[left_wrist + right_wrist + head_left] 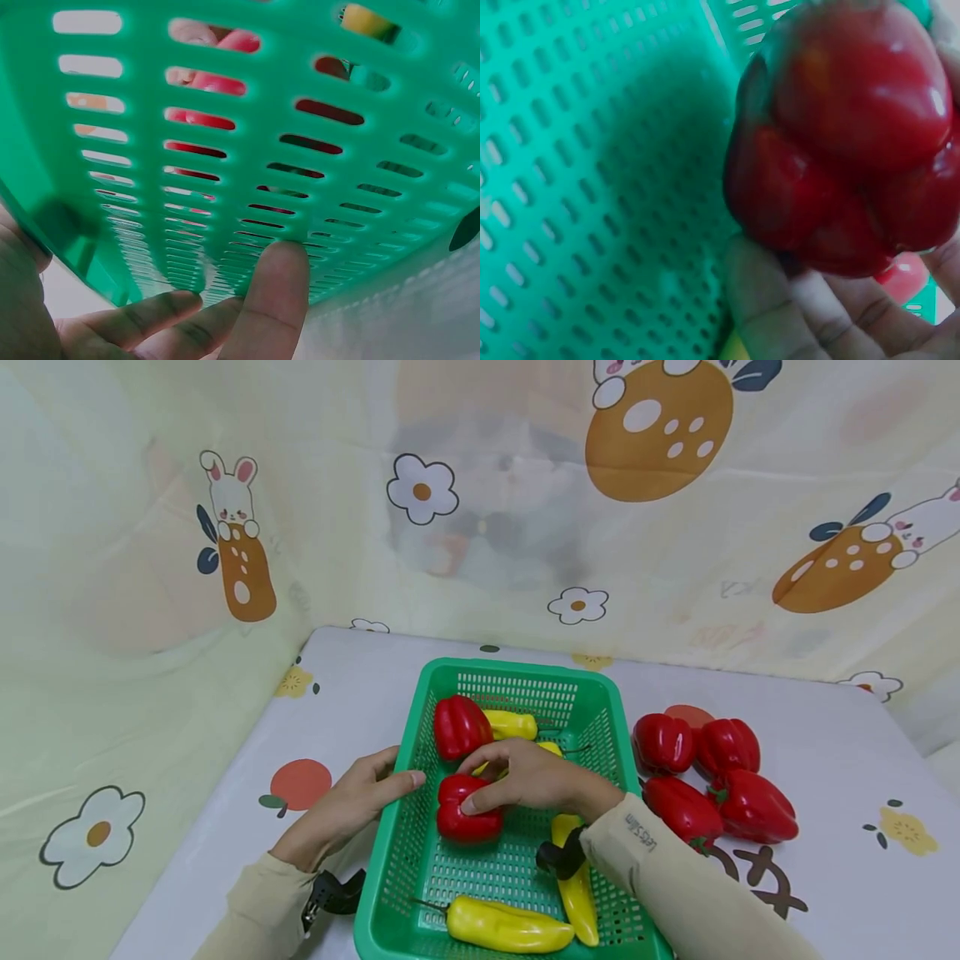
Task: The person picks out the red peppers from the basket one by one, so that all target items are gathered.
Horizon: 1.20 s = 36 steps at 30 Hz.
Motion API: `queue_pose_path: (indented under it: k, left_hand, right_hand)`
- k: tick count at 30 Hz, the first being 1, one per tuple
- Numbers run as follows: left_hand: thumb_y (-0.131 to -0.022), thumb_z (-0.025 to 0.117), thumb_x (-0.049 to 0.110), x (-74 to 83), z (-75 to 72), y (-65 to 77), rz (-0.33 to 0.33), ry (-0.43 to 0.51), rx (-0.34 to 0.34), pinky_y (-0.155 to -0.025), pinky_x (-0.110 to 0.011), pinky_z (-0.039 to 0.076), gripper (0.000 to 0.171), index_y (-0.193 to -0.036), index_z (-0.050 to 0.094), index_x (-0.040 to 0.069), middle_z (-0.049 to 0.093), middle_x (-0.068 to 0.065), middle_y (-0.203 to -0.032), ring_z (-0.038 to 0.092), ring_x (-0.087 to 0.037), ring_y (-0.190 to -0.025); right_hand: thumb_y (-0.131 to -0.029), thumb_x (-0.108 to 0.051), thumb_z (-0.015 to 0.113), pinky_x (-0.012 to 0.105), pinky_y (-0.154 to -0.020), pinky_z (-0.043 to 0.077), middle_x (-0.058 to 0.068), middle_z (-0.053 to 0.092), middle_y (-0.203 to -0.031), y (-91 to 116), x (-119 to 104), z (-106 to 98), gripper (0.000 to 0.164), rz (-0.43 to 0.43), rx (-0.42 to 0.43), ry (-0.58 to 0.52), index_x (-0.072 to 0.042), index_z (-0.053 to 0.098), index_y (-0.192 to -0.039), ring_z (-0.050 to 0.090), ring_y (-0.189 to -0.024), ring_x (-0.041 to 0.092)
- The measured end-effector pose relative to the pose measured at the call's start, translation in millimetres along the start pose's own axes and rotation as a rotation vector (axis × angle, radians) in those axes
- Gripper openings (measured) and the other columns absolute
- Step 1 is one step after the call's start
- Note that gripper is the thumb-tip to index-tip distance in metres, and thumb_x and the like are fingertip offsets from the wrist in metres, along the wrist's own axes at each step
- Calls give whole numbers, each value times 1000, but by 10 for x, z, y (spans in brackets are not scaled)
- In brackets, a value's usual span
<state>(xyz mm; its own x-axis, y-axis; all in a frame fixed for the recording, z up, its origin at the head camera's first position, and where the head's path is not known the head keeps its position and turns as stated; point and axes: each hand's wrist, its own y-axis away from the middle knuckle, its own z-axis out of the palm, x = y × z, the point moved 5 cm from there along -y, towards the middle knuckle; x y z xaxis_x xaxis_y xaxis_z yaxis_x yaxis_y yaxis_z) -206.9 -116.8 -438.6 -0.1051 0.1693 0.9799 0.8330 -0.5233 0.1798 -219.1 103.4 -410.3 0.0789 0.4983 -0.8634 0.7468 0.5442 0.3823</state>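
Inside the green plastic basket point(397, 852), my right hand point(525, 774) grips a red bell pepper point(467, 814). The right wrist view shows that pepper point(847, 150) close up, with fingers point(761, 292) curled under it. At the basket's left side, my left hand point(365, 797) holds the rim with the thumb over the top. In the left wrist view its fingers point(277, 300) touch the slotted outer wall point(247, 157). A second red bell pepper point(460, 727) lies in the far left of the basket. Yellow peppers point(510, 925) lie around inside, one partly behind my right hand.
Right of the basket, several red bell peppers point(756, 806) sit in a cluster on the white patterned tablecloth point(840, 760). A printed cloth curtain point(495, 552) hangs behind the table and along its left side. My right forearm crosses the basket's right wall.
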Motion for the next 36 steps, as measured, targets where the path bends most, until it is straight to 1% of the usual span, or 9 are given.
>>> queue_pose_path:
  k: [3, 7, 12, 15, 18, 22, 26, 30, 36]
  left_hand:
    - [-106, 58, 28, 4, 0, 4, 6, -6, -2, -82, -47, 65, 60, -156, 40, 0, 68, -26, -124, 76, -36, -98]
    - [-106, 58, 29, 9, -2, 12, 14, -17, 2, -82, -47, 65, 60, -156, 40, 0, 68, -25, -124, 76, -35, -99]
    - [-107, 57, 29, 13, -3, 21, 20, -23, 3, -82, -47, 65, 60, -156, 40, 0, 69, -27, -123, 76, -37, -97]
    - [-107, 57, 30, 14, 0, 24, 20, -22, 2, -82, -47, 65, 60, -156, 39, 0, 69, -28, -122, 76, -38, -96]
    - [-107, 57, 30, 13, 6, 22, 21, -24, 5, -81, -47, 65, 60, -156, 40, -1, 69, -29, -120, 77, -37, -95]
    - [-107, 57, 29, 14, 16, 12, 22, -24, 6, -82, -46, 65, 59, -155, 41, 0, 68, -29, -120, 77, -35, -94]
    - [-107, 56, 28, 11, 17, 10, 27, -19, 7, -82, -45, 65, 58, -155, 41, -1, 68, -29, -122, 76, -34, -94]
    - [-107, 57, 27, 9, 11, 16, 37, -28, 12, -81, -45, 65, 59, -155, 40, -2, 68, -29, -122, 77, -35, -94]
    - [-107, 57, 27, 15, 9, 12, 36, -31, 9, -81, -45, 65, 59, -156, 40, -2, 68, -28, -122, 77, -35, -94]
  right_hand:
    - [-86, -31, 85, 41, -84, 63, 8, 68, -115, 30, -20, -50, 42, -7, 37, 2, -17, 72, -123, 60, -109, 29]
    - [-88, -29, 84, 43, -82, 63, 10, 67, -116, 61, -78, -120, 42, -37, 85, -24, -14, 72, -125, 60, -109, 30]
    - [-88, -26, 84, 44, -83, 64, 11, 66, -117, 111, -168, -174, 46, -55, 109, -51, -9, 70, -128, 61, -110, 30]
    - [-87, -25, 85, 44, -82, 65, 12, 66, -116, 157, -198, -202, 48, -55, 119, -53, -8, 70, -129, 62, -110, 31]
    - [-86, -25, 85, 47, -84, 65, 13, 65, -117, 254, -221, -248, 48, -46, 137, -62, -9, 69, -128, 62, -110, 32]
    - [-85, -26, 86, 51, -86, 64, 14, 64, -121, 439, -232, -345, 50, -22, 179, -73, -10, 68, -129, 61, -113, 34]
    - [-84, -29, 87, 49, -85, 64, 14, 63, -125, 601, -196, -452, 56, 10, 221, -61, -11, 65, -133, 61, -115, 35]
    - [-83, -32, 89, 48, -85, 64, 14, 62, -131, 743, -141, -516, 64, 36, 249, -50, -12, 62, -137, 59, -119, 36]
    - [-82, -31, 89, 50, -83, 64, 16, 61, -136, 972, -51, -610, 70, 28, 299, -46, -11, 59, -142, 56, -124, 39]
